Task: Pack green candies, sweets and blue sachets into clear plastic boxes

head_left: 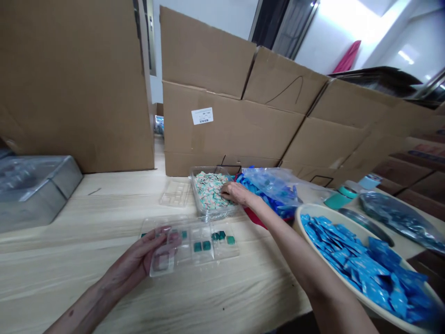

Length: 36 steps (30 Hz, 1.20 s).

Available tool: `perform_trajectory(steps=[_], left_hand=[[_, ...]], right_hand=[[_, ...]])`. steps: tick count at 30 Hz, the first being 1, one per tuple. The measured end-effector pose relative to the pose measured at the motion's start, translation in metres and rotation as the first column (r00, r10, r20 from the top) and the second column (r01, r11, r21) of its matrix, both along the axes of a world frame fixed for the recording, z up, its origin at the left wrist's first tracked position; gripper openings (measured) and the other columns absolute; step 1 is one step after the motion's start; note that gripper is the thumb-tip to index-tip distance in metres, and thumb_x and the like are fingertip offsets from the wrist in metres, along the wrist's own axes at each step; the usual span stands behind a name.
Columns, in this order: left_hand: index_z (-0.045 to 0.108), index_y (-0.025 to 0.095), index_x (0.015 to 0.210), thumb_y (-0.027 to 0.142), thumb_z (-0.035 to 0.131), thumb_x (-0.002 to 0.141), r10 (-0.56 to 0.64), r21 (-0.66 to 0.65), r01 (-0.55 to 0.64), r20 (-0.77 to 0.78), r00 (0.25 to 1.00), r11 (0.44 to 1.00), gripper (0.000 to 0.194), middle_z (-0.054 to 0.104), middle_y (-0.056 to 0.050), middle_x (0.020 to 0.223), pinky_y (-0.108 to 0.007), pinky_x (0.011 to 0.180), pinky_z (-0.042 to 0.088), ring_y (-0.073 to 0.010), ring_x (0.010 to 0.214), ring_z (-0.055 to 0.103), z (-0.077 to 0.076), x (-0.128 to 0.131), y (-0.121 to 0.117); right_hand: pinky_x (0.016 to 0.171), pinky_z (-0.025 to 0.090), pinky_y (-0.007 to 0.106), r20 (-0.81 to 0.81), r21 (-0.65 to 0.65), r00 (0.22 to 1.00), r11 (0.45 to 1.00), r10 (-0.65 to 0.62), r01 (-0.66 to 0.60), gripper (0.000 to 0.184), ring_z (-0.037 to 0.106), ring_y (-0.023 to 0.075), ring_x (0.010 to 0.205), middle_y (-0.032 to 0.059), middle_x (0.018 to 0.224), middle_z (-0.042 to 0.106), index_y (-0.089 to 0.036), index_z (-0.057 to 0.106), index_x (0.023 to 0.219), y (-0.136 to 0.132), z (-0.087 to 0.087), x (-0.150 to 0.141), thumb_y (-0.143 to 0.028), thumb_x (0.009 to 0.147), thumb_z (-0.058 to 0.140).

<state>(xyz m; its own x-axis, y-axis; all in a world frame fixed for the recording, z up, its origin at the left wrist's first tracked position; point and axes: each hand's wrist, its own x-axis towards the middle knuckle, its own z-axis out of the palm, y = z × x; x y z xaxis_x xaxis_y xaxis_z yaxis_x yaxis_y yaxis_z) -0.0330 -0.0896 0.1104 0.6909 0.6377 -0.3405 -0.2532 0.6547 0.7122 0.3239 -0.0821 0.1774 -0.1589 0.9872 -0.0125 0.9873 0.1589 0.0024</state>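
Observation:
My left hand (pixel 155 245) is closed on the near left end of a clear plastic compartment tray (pixel 162 263), tilted just over the table. Dark green square pieces (pixel 202 246) show in or through its compartments. Another clear tray edge shows behind it, overlapping; where one stops and the other starts is hard to tell. My right hand (pixel 234 192) reaches into a clear plastic tub (pixel 208 214) full of small white, green and pinkish pieces (pixel 208 190). Its fingers bend down together into the pile, and whatever they pinch is hidden.
An empty clear mould tray (pixel 174 194) lies left of the tub. Blue packets in plastic (pixel 274 190) sit to its right. A cream basin (pixel 299 214) of blue sachets (pixel 361 264) stands near right. Cardboard (pixel 222 125) walls the back; a grey bin (pixel 38 190) stands left.

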Motion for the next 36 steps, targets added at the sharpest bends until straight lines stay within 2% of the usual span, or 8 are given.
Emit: perform_trajectory(steps=[4,10,15,19,26,32,36], left_hand=[[0.056,0.015,0.115,0.016,0.064,0.081,-0.012,-0.028,0.012,0.004,1.000,1.000,0.035,0.067,-0.014,0.112,-0.033,0.085,0.054,-0.0228,0.097,0.067,-0.004,-0.001,0.001],[0.056,0.015,0.116,0.017,0.064,0.081,-0.030,-0.020,0.031,0.022,0.999,0.999,0.035,0.067,-0.014,0.112,-0.032,0.081,0.055,-0.0223,0.094,0.068,-0.006,-0.002,0.002],[0.057,0.016,0.115,0.016,0.063,0.082,-0.042,-0.018,0.043,0.043,0.998,0.999,0.034,0.069,-0.011,0.110,-0.031,0.083,0.054,-0.0209,0.094,0.067,-0.004,-0.002,0.003],[0.057,0.016,0.115,0.018,0.064,0.081,-0.046,-0.013,0.047,0.043,0.998,0.999,0.035,0.067,-0.013,0.113,-0.033,0.085,0.053,-0.0217,0.097,0.067,-0.005,-0.003,0.003],[0.058,0.015,0.115,0.018,0.065,0.080,-0.070,-0.028,0.072,0.064,0.995,0.997,0.036,0.067,-0.014,0.114,-0.032,0.086,0.052,-0.0219,0.097,0.067,-0.006,-0.002,0.003],[0.058,0.015,0.114,0.018,0.065,0.080,-0.066,-0.012,0.067,0.082,0.994,0.998,0.034,0.068,-0.013,0.111,-0.032,0.083,0.054,-0.0220,0.095,0.067,0.001,-0.002,0.000],[0.058,0.015,0.113,0.017,0.065,0.080,-0.057,-0.003,0.057,0.065,0.996,0.998,0.033,0.068,-0.014,0.110,-0.032,0.083,0.054,-0.0222,0.096,0.067,0.005,-0.002,-0.001]], right_hand=[[0.075,0.039,0.023,-0.033,0.038,0.995,0.995,0.090,-0.089,0.025,0.058,0.0163,0.086,0.0105,0.090,0.067,-0.014,0.069,0.086,0.000,-0.005,0.008,-0.027,0.091,0.049],[0.079,0.039,0.024,-0.008,0.013,0.991,0.991,0.137,-0.137,0.026,0.058,0.0175,0.091,0.0113,0.094,0.067,-0.014,0.069,0.090,0.002,-0.006,0.009,-0.030,0.092,0.048],[0.080,0.039,0.024,-0.020,0.116,0.978,0.972,0.207,-0.203,0.026,0.059,0.0169,0.091,0.0105,0.094,0.068,-0.014,0.068,0.092,-0.001,-0.002,0.012,-0.028,0.092,0.046],[0.076,0.039,0.022,-0.003,0.154,0.993,0.982,0.116,-0.114,0.023,0.060,0.0167,0.089,0.0088,0.094,0.069,-0.015,0.069,0.091,-0.009,0.005,0.012,-0.026,0.090,0.048],[0.061,0.034,0.023,0.218,0.029,0.971,0.996,-0.093,0.089,0.019,0.062,0.0173,0.078,0.0093,0.085,0.070,-0.016,0.069,0.083,-0.023,0.016,-0.016,-0.020,0.085,0.051],[0.060,0.033,0.022,0.172,-0.035,0.980,0.993,-0.104,0.111,0.017,0.063,0.0175,0.080,0.0071,0.084,0.071,-0.019,0.070,0.085,-0.023,0.018,-0.021,-0.030,0.085,0.057],[0.059,0.033,0.022,0.130,-0.032,0.983,0.990,-0.130,0.136,0.013,0.062,0.0162,0.078,0.0053,0.083,0.070,-0.019,0.069,0.084,-0.023,0.015,-0.017,-0.025,0.082,0.058]])
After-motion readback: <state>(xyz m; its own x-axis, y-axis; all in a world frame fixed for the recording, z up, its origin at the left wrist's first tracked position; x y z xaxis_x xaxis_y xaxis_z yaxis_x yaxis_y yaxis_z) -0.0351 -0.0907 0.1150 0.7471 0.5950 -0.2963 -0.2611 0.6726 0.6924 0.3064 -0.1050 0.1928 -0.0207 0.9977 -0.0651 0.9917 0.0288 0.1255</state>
